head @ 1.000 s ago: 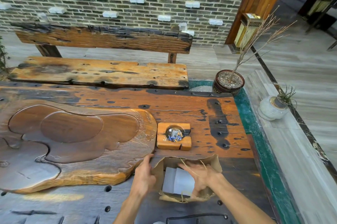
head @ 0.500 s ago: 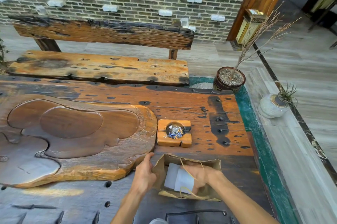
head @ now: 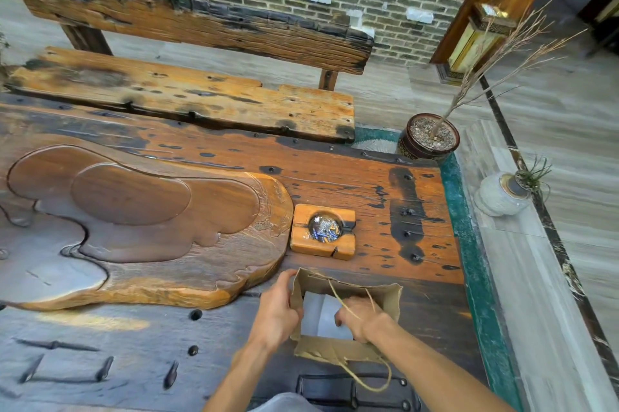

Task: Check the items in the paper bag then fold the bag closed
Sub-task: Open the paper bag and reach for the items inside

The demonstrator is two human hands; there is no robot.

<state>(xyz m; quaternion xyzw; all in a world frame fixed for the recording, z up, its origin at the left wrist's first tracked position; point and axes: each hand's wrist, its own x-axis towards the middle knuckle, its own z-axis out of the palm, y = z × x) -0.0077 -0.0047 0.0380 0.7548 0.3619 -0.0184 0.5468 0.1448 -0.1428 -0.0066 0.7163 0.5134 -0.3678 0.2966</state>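
Note:
A brown paper bag (head: 385, 297) with twine handles stands open on the dark wooden table (head: 335, 177), near its front edge. My left hand (head: 278, 311) grips the bag's left wall and holds the mouth open. My right hand (head: 363, 318) reaches down inside the bag, fingers curled on a white paper item (head: 318, 314) that lies within. One twine handle crosses over my right hand; the other hangs off the near rim. What lies under the white item is hidden.
A small wooden ashtray (head: 323, 232) with butts sits just behind the bag. A large carved wooden tea tray (head: 144, 220) fills the table's left. A bench (head: 187, 100) stands beyond. To the right are a potted dry plant (head: 432, 138), a white vase (head: 500, 194) and a stone ledge.
My right hand has gone deeper into the bag and closed on the white item. The left hand keeps its hold on the bag's left side. The view has tilted slightly.

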